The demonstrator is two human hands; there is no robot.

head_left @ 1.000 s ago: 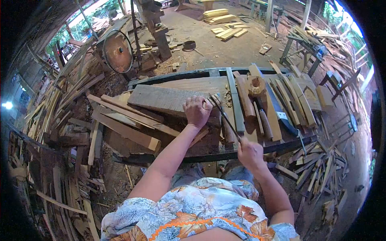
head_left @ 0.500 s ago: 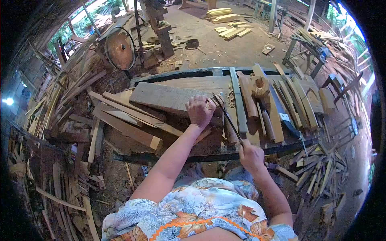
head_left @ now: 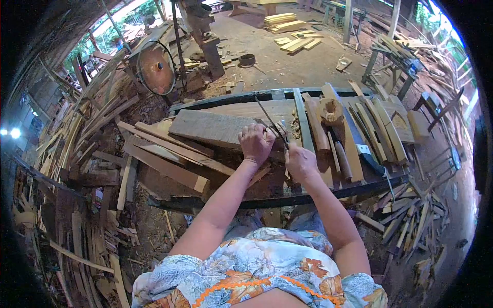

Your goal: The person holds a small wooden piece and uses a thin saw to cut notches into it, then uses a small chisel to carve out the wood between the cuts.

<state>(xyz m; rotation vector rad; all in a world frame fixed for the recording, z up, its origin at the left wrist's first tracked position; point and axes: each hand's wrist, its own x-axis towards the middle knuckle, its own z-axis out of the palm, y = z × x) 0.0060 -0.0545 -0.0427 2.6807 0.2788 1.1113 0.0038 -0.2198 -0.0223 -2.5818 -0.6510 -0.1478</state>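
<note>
My left hand (head_left: 255,142) is closed at the end of a thick weathered board (head_left: 208,127). The small piece pinched in its fingers is mostly hidden. My right hand (head_left: 302,163) grips the near end of a long, thin, dark file (head_left: 265,111), which slants up and to the left, crossing just beside my left fingertips. Right of my hands lie a grey-green strip (head_left: 303,119), a round wooden block with a hollow in its end (head_left: 331,110), and a handsaw (head_left: 371,160) with a dark handle.
Long wooden offcuts (head_left: 169,149) lie across the bench's left side, and more strips (head_left: 382,128) on its right. The dark bench edge (head_left: 277,199) runs close to my body. Scrap wood (head_left: 411,215) is heaped at the right. Yellow planks (head_left: 298,41) are stacked farther off.
My right hand has pushed forward and left, so the file now reaches well past my left hand. My left hand stays at the board's end. The view has shifted slightly.
</note>
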